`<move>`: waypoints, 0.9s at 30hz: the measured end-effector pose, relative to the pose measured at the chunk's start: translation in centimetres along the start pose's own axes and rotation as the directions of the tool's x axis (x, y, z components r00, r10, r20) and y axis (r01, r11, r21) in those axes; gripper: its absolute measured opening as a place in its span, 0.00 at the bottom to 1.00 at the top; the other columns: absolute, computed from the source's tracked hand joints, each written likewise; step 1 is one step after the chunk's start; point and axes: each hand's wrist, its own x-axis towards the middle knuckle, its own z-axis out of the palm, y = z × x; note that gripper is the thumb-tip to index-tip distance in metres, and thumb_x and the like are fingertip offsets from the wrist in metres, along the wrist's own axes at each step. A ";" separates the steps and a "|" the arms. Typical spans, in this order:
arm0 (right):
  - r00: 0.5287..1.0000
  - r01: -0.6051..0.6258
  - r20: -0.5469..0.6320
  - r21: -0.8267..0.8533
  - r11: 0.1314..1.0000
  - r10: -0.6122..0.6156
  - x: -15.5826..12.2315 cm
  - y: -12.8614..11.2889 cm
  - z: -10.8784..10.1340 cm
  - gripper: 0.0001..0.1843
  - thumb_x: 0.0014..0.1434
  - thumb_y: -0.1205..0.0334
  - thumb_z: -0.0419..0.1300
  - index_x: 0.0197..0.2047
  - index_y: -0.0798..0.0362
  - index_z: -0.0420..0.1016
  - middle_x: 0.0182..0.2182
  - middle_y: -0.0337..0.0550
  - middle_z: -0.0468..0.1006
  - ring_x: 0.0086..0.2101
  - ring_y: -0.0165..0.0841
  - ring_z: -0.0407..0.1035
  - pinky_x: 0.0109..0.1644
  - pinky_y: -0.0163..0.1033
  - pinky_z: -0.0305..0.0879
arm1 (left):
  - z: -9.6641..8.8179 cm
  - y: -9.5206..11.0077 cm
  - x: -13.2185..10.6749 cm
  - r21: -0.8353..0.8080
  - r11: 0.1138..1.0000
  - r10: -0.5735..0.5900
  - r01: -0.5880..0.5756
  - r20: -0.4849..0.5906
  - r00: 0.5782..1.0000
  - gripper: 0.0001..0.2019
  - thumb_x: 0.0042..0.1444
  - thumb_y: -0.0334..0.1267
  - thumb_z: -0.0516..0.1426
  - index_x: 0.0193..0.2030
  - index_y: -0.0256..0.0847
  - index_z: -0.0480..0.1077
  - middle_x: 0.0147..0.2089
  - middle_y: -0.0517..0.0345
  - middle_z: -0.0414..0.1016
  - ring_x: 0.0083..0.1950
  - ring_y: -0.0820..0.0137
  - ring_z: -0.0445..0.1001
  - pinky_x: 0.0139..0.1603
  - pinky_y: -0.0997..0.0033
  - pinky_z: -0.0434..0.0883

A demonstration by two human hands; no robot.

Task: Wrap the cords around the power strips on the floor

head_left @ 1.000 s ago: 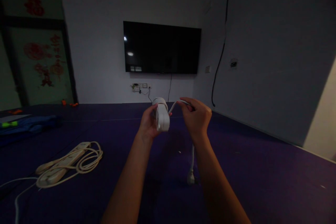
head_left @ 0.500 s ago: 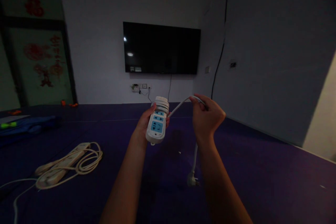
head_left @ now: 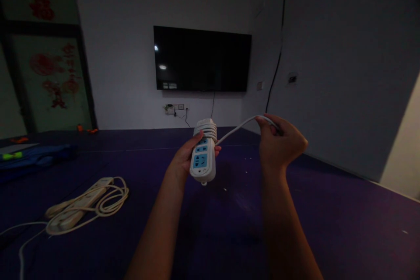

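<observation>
My left hand is closed around a white power strip with blue socket faces, its thumb lying across the front. Several turns of white cord wrap the strip's far end. From these turns a free length of the cord rises to the right, where my right hand pinches it between thumb and fingers. The stretch between the hands is slightly bowed. The plug is out of sight, behind my right forearm or hidden otherwise.
On the purple floor at left lies another power strip with a loosely coiled cord. Blue cloth lies farther back. A television hangs on the far wall above some wall sockets. Small white scraps dot the floor.
My right hand has moved right, and the cord between the hands spans farther. The held power strip has shifted slightly right and tilted. The dangling plug no longer shows.
</observation>
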 end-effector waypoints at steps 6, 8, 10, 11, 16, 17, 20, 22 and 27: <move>0.992 0.112 0.065 -0.078 0.991 -0.107 1.4 2.2 -1.3 0.16 0.50 0.49 0.63 0.30 0.54 0.77 0.18 0.35 0.63 0.23 0.30 0.60 0.30 0.36 0.56 | 0.8 -0.9 0.5 0.025 1.000 -0.016 0.017 -0.014 1.000 0.17 0.58 0.43 0.54 0.40 0.24 0.70 0.28 0.43 0.78 0.26 0.67 0.78 0.30 0.72 0.75; 0.982 0.167 0.105 -0.090 0.982 -0.158 1.9 3.6 -1.5 0.16 0.51 0.48 0.62 0.30 0.53 0.76 0.20 0.36 0.62 0.25 0.31 0.60 0.33 0.38 0.56 | 1.2 -1.6 0.8 0.023 0.999 -0.030 0.030 -0.003 1.000 0.15 0.58 0.41 0.54 0.38 0.25 0.71 0.28 0.44 0.78 0.26 0.67 0.78 0.29 0.73 0.75; 0.970 0.206 0.152 -0.092 0.974 -0.191 2.2 5.2 -1.7 0.15 0.52 0.49 0.61 0.30 0.53 0.75 0.21 0.36 0.63 0.27 0.32 0.60 0.35 0.38 0.56 | 1.5 -2.4 1.3 0.030 0.999 -0.042 0.042 0.012 0.999 0.14 0.58 0.40 0.54 0.37 0.26 0.71 0.30 0.43 0.78 0.26 0.67 0.78 0.30 0.73 0.75; 0.967 0.214 0.163 -0.092 0.973 -0.197 2.3 6.1 -1.7 0.14 0.53 0.49 0.60 0.30 0.53 0.75 0.21 0.36 0.63 0.27 0.32 0.60 0.36 0.39 0.56 | 1.6 -2.9 1.6 0.038 0.998 -0.048 0.048 0.015 0.999 0.14 0.58 0.40 0.55 0.36 0.26 0.71 0.30 0.43 0.78 0.27 0.67 0.78 0.30 0.72 0.75; 0.960 0.238 0.172 -0.076 0.968 -0.223 2.2 9.2 -1.6 0.13 0.53 0.52 0.60 0.29 0.53 0.74 0.21 0.35 0.63 0.26 0.31 0.59 0.34 0.38 0.54 | 1.9 -4.6 2.8 0.072 0.994 -0.084 0.084 0.003 0.996 0.15 0.56 0.41 0.57 0.36 0.25 0.71 0.30 0.43 0.78 0.28 0.66 0.78 0.32 0.70 0.75; 0.959 0.243 0.171 -0.073 0.967 -0.228 2.1 9.4 -1.6 0.13 0.53 0.52 0.60 0.29 0.53 0.74 0.21 0.35 0.63 0.26 0.31 0.59 0.34 0.38 0.54 | 1.9 -4.7 2.9 0.074 0.994 -0.082 0.082 -0.003 0.997 0.15 0.55 0.41 0.57 0.36 0.26 0.71 0.29 0.43 0.77 0.28 0.66 0.78 0.32 0.70 0.75; 0.960 0.236 0.171 -0.064 0.970 -0.222 1.8 9.4 -1.4 0.13 0.53 0.52 0.59 0.29 0.53 0.74 0.20 0.35 0.62 0.26 0.31 0.59 0.34 0.38 0.54 | 1.9 -4.8 2.9 0.078 0.994 -0.070 0.072 -0.036 0.997 0.14 0.56 0.41 0.56 0.35 0.26 0.71 0.29 0.44 0.77 0.27 0.67 0.78 0.32 0.71 0.75; 0.962 0.219 0.175 -0.045 0.975 -0.209 1.6 9.1 -1.2 0.13 0.53 0.51 0.59 0.29 0.53 0.75 0.20 0.35 0.63 0.26 0.31 0.59 0.34 0.37 0.55 | 1.7 -4.5 2.7 0.079 0.995 -0.051 0.056 -0.067 0.996 0.14 0.57 0.40 0.55 0.35 0.27 0.70 0.29 0.44 0.77 0.27 0.68 0.77 0.31 0.71 0.75; 0.965 0.140 0.223 0.019 0.990 -0.140 0.8 8.3 0.0 0.15 0.52 0.50 0.59 0.29 0.54 0.75 0.20 0.36 0.64 0.26 0.31 0.60 0.34 0.37 0.56 | 0.8 -3.0 2.0 0.104 0.994 0.028 -0.012 -0.151 0.988 0.12 0.53 0.40 0.59 0.34 0.29 0.70 0.26 0.46 0.77 0.25 0.67 0.77 0.27 0.71 0.75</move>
